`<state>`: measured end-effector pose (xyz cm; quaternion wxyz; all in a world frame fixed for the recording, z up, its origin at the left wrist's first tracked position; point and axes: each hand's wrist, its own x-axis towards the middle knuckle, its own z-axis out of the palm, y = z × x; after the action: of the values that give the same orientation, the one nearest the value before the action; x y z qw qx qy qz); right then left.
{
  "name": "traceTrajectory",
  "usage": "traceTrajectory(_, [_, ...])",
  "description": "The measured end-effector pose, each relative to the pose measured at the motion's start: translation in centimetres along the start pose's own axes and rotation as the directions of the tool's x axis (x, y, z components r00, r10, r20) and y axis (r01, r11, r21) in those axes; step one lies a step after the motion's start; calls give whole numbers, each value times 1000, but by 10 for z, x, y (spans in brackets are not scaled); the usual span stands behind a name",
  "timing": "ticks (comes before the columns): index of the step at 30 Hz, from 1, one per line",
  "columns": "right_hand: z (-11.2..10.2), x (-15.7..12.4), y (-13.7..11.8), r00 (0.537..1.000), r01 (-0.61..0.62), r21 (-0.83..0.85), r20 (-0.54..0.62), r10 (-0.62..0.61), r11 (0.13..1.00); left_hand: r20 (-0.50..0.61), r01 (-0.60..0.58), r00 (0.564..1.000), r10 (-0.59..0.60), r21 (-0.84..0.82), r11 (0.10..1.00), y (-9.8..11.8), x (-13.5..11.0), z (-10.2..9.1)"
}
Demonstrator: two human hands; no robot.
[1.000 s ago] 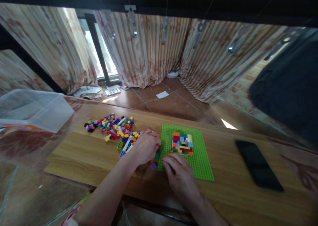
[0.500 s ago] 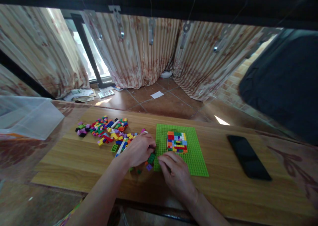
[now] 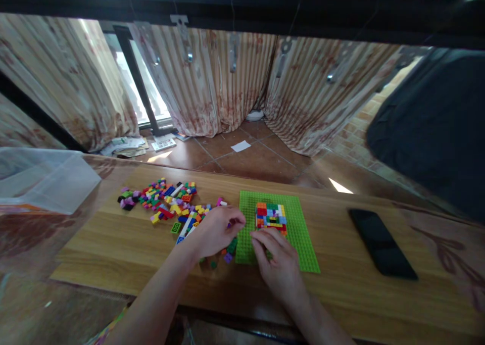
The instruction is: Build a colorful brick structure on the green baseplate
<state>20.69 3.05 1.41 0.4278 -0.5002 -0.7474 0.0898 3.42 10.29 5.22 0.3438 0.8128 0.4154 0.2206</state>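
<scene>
A green studded baseplate [image 3: 303,234] lies on the wooden table with a square build of colourful toy bricks [image 3: 271,214] standing on it. Over the plate's left edge is my left hand [image 3: 220,230], thumb and fingers pinched together; whatever is between them is too small to make out. My right hand [image 3: 278,264] is at the build's near side, its fingers curled and closed against the thumb, covering the front of the bricks. What those fingertips hold, if anything, is hidden. Close by my left hand lie a purple brick [image 3: 228,258] and dark green bricks [image 3: 232,245].
Loose bricks [image 3: 174,208] in many colours are spread across the left of the table [image 3: 113,249]. A black phone [image 3: 382,244] lies to the right. A clear plastic bin [image 3: 64,183] stands at the far left. Curtains [image 3: 212,82] hang beyond the table.
My left hand has moved slightly right, its fingertips coming over the baseplate. My right hand has shifted right and closer against the build's near side.
</scene>
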Motion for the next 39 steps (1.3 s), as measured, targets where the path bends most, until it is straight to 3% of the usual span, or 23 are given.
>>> traceTrajectory(3, [-6,4,1,997,-31,21,-73,33,999,-22,115,991,-129,-318,941,9,4,5])
traceTrajectory(6, [-10,7,3,992,-63,32,-108,67,997,15,189,975,-222,-582,791,15,8,16])
traceTrajectory(10, [-12,8,6,988,-70,33,-134,74,997,71,226,964,-258,-734,641,20,10,27])
traceTrajectory(17, [-18,11,5,989,-46,-60,-145,36,997,71,254,947,-313,-762,596,25,10,33])
traceTrajectory(27, [-18,10,5,989,-45,-15,-141,42,999,133,276,953,-273,-752,599,27,10,33])
traceTrajectory(33, [-22,11,3,986,-76,80,-142,86,994,124,267,954,-273,-767,583,29,10,34])
traceTrajectory(39, [-33,18,24,960,-223,116,-147,239,968,94,281,949,-302,-688,669,29,12,34])
